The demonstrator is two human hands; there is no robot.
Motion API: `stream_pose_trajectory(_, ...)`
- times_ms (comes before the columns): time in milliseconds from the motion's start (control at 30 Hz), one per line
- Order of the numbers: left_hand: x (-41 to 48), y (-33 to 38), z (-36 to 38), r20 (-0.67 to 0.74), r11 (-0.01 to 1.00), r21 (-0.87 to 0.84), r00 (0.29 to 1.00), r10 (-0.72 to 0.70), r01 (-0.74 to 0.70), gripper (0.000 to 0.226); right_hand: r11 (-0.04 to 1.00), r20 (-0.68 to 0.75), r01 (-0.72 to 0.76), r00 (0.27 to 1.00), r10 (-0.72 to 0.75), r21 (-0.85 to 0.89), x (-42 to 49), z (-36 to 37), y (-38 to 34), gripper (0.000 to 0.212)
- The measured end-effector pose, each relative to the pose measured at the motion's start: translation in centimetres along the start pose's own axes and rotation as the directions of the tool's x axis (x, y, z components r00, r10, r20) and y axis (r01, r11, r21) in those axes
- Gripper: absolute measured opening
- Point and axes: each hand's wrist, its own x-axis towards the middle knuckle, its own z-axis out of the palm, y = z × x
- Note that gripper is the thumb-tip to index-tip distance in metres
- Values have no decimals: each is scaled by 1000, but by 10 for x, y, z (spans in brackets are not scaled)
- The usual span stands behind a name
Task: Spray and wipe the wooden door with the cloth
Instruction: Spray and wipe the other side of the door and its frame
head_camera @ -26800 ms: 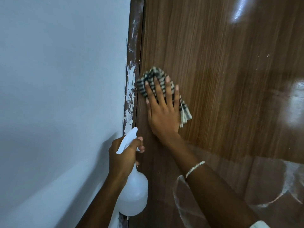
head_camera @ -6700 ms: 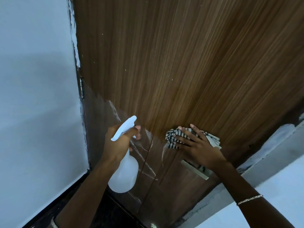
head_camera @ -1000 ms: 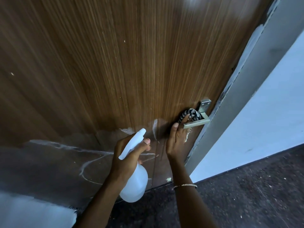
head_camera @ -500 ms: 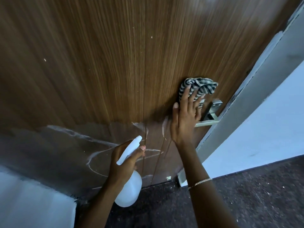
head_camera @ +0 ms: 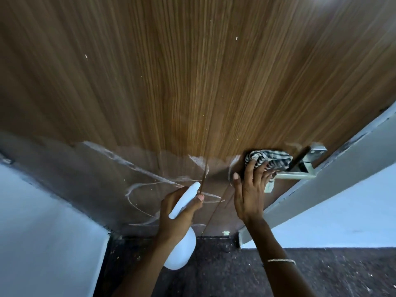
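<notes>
- Wooden door [head_camera: 192, 82]: fills the upper and middle frame, brown vertical grain, seen from close and looking down its face. A few pale specks sit on the upper part.
- The lower door is duller and greyer, with looping white streaks [head_camera: 137, 189] across it at centre-left of the frame.
- Checked cloth [head_camera: 270, 159]: bunched against the door at right of centre, just left of the metal door handle [head_camera: 297, 174] and touching its lever.
- Right hand [head_camera: 250, 194]: fingers extended and slightly spread, tips on the cloth, pressing it to the door. The thumb is out to the left, resting on the door surface. A thin bracelet [head_camera: 280, 260] circles the forearm lower down.
- Left hand [head_camera: 175, 211]: lower centre, wrapped around the neck of a white spray bottle [head_camera: 182, 249], one fingertip curled over the front of the trigger head. The nozzle points up toward the door and the round body hangs below the fist. It is apart from the right hand.
- Door frame [head_camera: 342, 163]: a grey-painted strip running diagonally along the door's right edge, its paint chipped at the seam.
- Pale blue walls at lower left [head_camera: 42, 232] and lower right [head_camera: 342, 215].
- Dark speckled floor [head_camera: 235, 275] along the bottom, under both forearms.
</notes>
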Motion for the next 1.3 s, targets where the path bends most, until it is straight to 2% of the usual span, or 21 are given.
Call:
stream_pose_trajectory(133,2,-1,11,-113,999,-39,993,-30,25,18,984,-165,177,970,-179,-24,51,-32,-44,63)
stream_pose_trajectory(200,2,-1,15,-157,999,-38,987,10,-17,13,974,-256,224,940,-225,-36,68,-39,-53,60)
stream_pose_trajectory(300,-1,-5,14,-229,995,-25,970,84,-92,34,960,-319,276,907,-275,-41,71,-33,-43,59)
stream_pose_trajectory(367,-3,-6,12,-313,996,-64,949,46,-70,35,960,-310,272,909,-279,-66,63,-26,-31,61)
stream_pose_trajectory(433,-5,-4,10,-371,992,-101,928,28,-71,16,961,-248,260,929,-275,-91,51,-19,-23,66)
stream_pose_trajectory(467,-6,-2,9,-389,990,-111,920,34,-84,13,956,-209,272,934,-290,-113,45,-15,-19,67)
stream_pose_trajectory(600,-15,0,11,-381,984,-80,917,118,-159,9,926,-151,323,923,-355,-197,37,-2,-9,57)
stream_pose_trajectory(767,-24,-6,18,-523,986,-43,844,115,-162,32,918,-163,353,909,-383,-183,38,0,-9,65)
stream_pose_trajectory(867,-28,-3,15,-614,982,-124,788,39,-145,25,899,-150,380,897,-415,-219,42,1,-10,61)
stream_pose_trajectory(933,-30,-1,14,-643,975,-155,766,23,-160,27,844,-128,461,852,-507,-273,49,2,-21,61)
stream_pose_trajectory(967,-30,0,13,-654,973,-155,756,30,-173,32,790,-95,535,807,-583,-300,55,2,-31,61)
stream_pose_trajectory(1033,-31,1,11,-673,968,-161,738,35,-193,50,632,-8,696,670,-742,-340,68,3,-58,60)
stream_pose_trajectory(1100,-34,2,10,-706,966,-182,708,1,-183,57,505,33,787,550,-834,-356,81,1,-83,54)
stream_pose_trajectory(1200,-39,1,11,-755,970,-207,652,-76,-127,33,468,29,802,514,-858,-372,87,-6,-87,52)
stream_pose_trajectory(1300,-45,2,10,-780,972,-214,616,-113,-92,24,509,37,789,553,-832,-345,80,-20,-59,54)
